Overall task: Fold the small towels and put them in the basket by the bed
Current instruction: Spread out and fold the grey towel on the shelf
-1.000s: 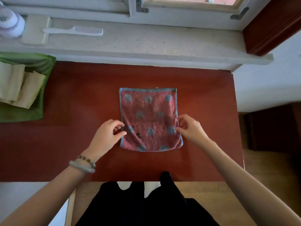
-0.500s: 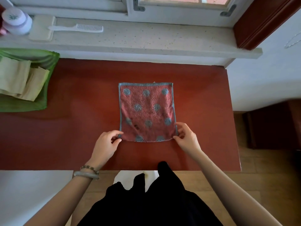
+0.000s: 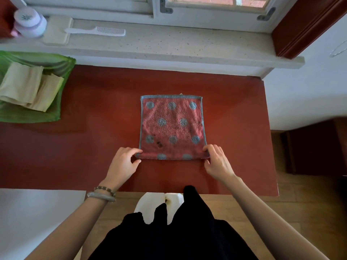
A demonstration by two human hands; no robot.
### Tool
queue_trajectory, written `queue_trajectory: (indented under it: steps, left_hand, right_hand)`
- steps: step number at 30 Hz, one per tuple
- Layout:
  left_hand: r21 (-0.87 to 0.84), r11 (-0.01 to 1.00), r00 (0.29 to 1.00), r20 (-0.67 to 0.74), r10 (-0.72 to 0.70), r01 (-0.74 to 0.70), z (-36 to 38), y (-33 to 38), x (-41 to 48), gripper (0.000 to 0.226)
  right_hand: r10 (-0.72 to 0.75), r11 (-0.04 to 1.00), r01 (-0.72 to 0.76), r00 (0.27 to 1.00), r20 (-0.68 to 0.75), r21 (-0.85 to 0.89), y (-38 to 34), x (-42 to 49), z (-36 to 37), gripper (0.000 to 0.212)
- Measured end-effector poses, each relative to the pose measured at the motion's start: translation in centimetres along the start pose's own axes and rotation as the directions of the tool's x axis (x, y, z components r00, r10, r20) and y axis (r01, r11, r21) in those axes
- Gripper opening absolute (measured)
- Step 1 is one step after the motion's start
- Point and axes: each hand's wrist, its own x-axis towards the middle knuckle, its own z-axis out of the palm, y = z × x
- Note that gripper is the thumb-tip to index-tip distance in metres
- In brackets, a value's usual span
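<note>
A small red towel with grey-blue dots and a blue hem lies flat, folded once, in the middle of the red-brown table. My left hand pinches its near left corner. My right hand pinches its near right corner. The green basket stands at the table's far left, partly cut off by the frame, and holds folded pale yellow towels.
Behind the table runs a stone windowsill with a white comb, a flat pale case and a round lilac jar. A white surface sits near left. To the right the table ends over wooden floor.
Both hands slid from the towel's side edges down to its near corners and now grip them. The towel lies a little flatter; the camera view shifted slightly.
</note>
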Motion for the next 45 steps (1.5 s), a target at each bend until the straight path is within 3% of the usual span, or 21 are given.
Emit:
queue_trajectory:
  steps: [8, 14, 19, 21, 25, 29, 32, 34, 38, 40, 42, 45]
  left_hand:
    - [0.069, 0.985, 0.979, -0.124, 0.164, -0.157, -1.5, 0.4, -0.1, 0.02]
    - [0.107, 0.944, 0.949, -0.011, 0.316, -0.313, -3.7, 0.1, -1.0, 0.016]
    - [0.055, 0.937, 0.926, 0.183, 0.329, -0.344, -4.6, -0.1, -2.8, 0.013]
    - [0.002, 0.952, 0.918, 0.266, 0.295, -0.307, -4.7, -0.5, -3.6, 0.012]
    - [-0.077, 0.983, 0.853, 0.489, 0.182, -0.166, -5.1, -1.1, -4.5, 0.01]
    - [-0.161, 0.987, 0.85, 0.519, 0.092, -0.009, -6.0, -0.5, -3.6, 0.026]
    - [-0.299, 0.949, 0.924, 0.381, 0.023, 0.1, -6.5, -0.5, -1.4, 0.023]
    - [-0.398, 0.901, 0.964, 0.258, -0.07, 0.172, -6.4, -0.3, 0.6, 0.017]
    - [-0.524, 0.794, 0.95, 0.14, -0.277, 0.309, -4.9, 0.3, 4.4, 0.013]
    - [-0.473, 0.795, 0.925, 0.163, -0.344, 0.379, -3.9, 0.2, 5.9, 0.004]
    - [-0.425, 0.802, 0.907, 0.168, -0.386, 0.42, -3.2, -0.1, 6.8, 0.008]
    - [-0.325, 0.854, 0.913, 0.105, -0.394, 0.406, -2.5, 0.1, 7.2, 0.011]
  right_hand:
    - [-0.07, 0.998, 0.066, 0.95, -0.305, -0.024, -1.1, -0.1, -0.8, 0.026]
    - [-0.149, 0.989, 0.137, 0.952, -0.266, -0.064, -0.6, -1.9, -1.7, 0.02]
    - [-0.192, 0.979, 0.201, 0.963, -0.186, 0.031, -0.9, -4.4, -2.4, 0.019]
    - [-0.177, 0.977, 0.186, 0.98, -0.092, 0.108, -0.9, -5.5, -2.7, 0.02]
    - [-0.047, 0.981, 0.011, 0.982, 0.184, 0.194, -1.2, -6.9, -3.7, 0.019]
    - [0.143, 0.907, -0.261, 0.929, 0.342, 0.331, -1.5, -5.4, -5.0, 0.024]
    - [0.215, 0.821, -0.325, 0.938, 0.272, 0.469, -1.8, -2.1, -5.4, 0.026]
    - [0.289, 0.751, -0.355, 0.935, 0.206, 0.557, -1.9, 0.6, -5.1, 0.016]
    - [0.431, 0.642, -0.433, 0.886, 0.169, 0.633, -1.5, 5.5, -3.9, 0.018]
    - [0.47, 0.655, -0.467, 0.867, 0.165, 0.594, -0.9, 7.1, -3.4, 0.02]
    - [0.492, 0.694, -0.491, 0.857, 0.152, 0.526, -0.4, 8.0, -2.8, 0.022]
    - [0.501, 0.762, -0.48, 0.862, 0.072, 0.434, -0.5, 8.4, -1.9, 0.025]
